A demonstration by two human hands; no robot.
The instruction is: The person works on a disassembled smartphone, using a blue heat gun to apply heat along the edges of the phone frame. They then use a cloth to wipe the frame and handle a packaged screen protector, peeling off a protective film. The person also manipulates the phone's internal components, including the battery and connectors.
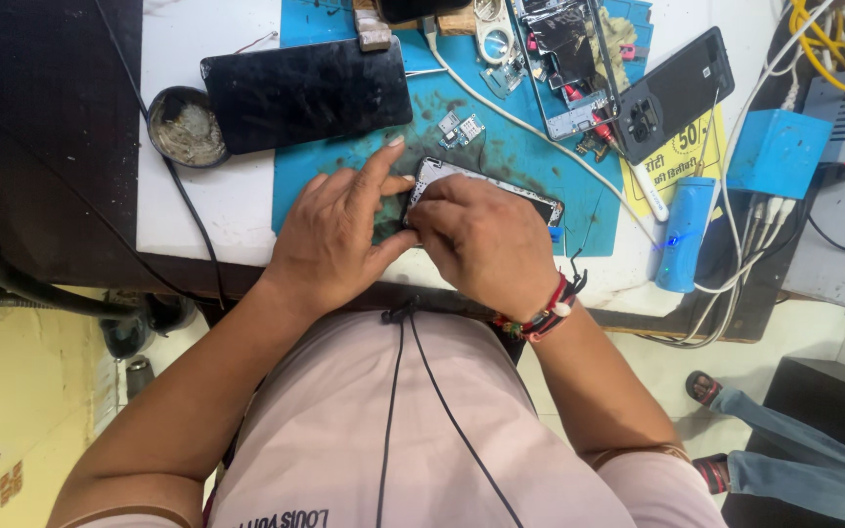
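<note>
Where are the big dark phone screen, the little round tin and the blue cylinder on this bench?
dark phone screen (307,93), head view, middle of glass.
round tin (186,127), head view, its grey contents.
blue cylinder (687,235), head view, mid-body.

Both hands (422,235) are covering most of the phone frame (501,186), hiding their grip; beyond that frame, the top edge is cutting off an opened phone (569,59).

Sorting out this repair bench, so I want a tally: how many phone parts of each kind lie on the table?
Phone frame under both hands: 1
Dark screen panel: 1
Open phone chassis: 1
Black back cover: 1
Small circuit boards: 2
Total: 6
</note>
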